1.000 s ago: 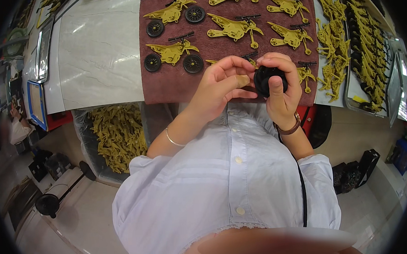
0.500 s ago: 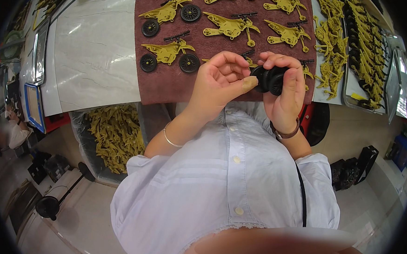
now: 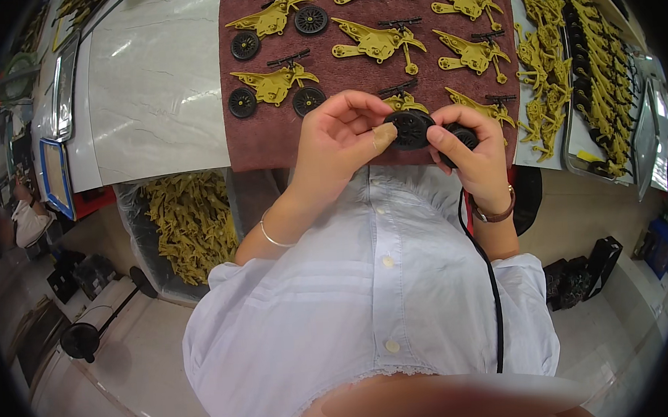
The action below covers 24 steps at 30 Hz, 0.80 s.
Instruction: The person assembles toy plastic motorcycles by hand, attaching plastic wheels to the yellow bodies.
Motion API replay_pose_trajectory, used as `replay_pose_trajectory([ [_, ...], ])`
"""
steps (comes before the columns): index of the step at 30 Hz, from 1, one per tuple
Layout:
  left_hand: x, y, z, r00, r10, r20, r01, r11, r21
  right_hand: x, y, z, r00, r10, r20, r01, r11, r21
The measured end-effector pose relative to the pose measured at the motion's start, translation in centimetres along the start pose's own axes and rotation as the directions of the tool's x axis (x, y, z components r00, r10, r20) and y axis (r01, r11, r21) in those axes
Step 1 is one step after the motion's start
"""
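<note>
My left hand (image 3: 339,138) pinches the edge of a black spoked toy wheel (image 3: 408,130) between thumb and fingertips; the thumb has a tan covering at its tip. Closed around at least one more black wheel (image 3: 460,141), my right hand (image 3: 477,150) also touches the edge of the first with its fingers. Both hands are over the front edge of a dark red cloth (image 3: 265,148). Just beyond them lies a yellow-green toy motorcycle body (image 3: 400,100), partly covered by the wheel and hand. To the left, another toy motorcycle body (image 3: 271,85) lies with two wheels beside it.
More bodies lie in rows on the cloth. Right of it are a pile of yellow-green parts (image 3: 540,58) and a tray of bodies with black handlebars (image 3: 597,78). A lined bin of parts (image 3: 190,225) stands below the white tabletop (image 3: 162,89).
My left hand has moved left, drawing one wheel apart from those in my right hand and turning its spoked face up. My right hand has shifted slightly right and down.
</note>
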<state>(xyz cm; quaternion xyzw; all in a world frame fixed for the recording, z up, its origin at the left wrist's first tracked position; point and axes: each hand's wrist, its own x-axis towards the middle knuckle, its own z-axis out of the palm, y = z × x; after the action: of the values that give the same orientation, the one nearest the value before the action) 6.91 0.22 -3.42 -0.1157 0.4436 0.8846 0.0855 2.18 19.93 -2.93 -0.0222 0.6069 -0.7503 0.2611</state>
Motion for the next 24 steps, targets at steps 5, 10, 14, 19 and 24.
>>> replay_pose_trajectory([
  [5,-1.5,2.3,-1.7,0.994,0.104,-0.043,-0.079,0.918,0.388,-1.0,0.2,-2.2,0.998,-0.039,-0.056,0.015,0.927,-0.374],
  [10,-1.5,3.0,-3.8,0.986,0.113,-0.123,-0.015,0.795,0.607,-0.9,0.6,-1.3,0.999,-0.004,-0.054,-0.026,0.832,-0.555],
  [14,-1.4,2.1,-4.5,0.981,0.105,-0.164,0.028,0.759,0.651,-0.9,1.0,-0.3,0.99,-0.063,-0.129,-0.033,0.778,-0.628],
  [19,-1.4,1.8,-3.8,0.97,0.149,-0.19,0.04,0.677,0.735,-1.0,1.7,-0.1,0.957,-0.265,-0.118,0.085,0.646,-0.759],
  [24,-1.2,1.5,-3.1,0.945,0.231,-0.232,0.062,0.57,0.819,-1.0,1.3,-0.1,0.943,-0.312,-0.117,0.111,0.626,-0.772],
])
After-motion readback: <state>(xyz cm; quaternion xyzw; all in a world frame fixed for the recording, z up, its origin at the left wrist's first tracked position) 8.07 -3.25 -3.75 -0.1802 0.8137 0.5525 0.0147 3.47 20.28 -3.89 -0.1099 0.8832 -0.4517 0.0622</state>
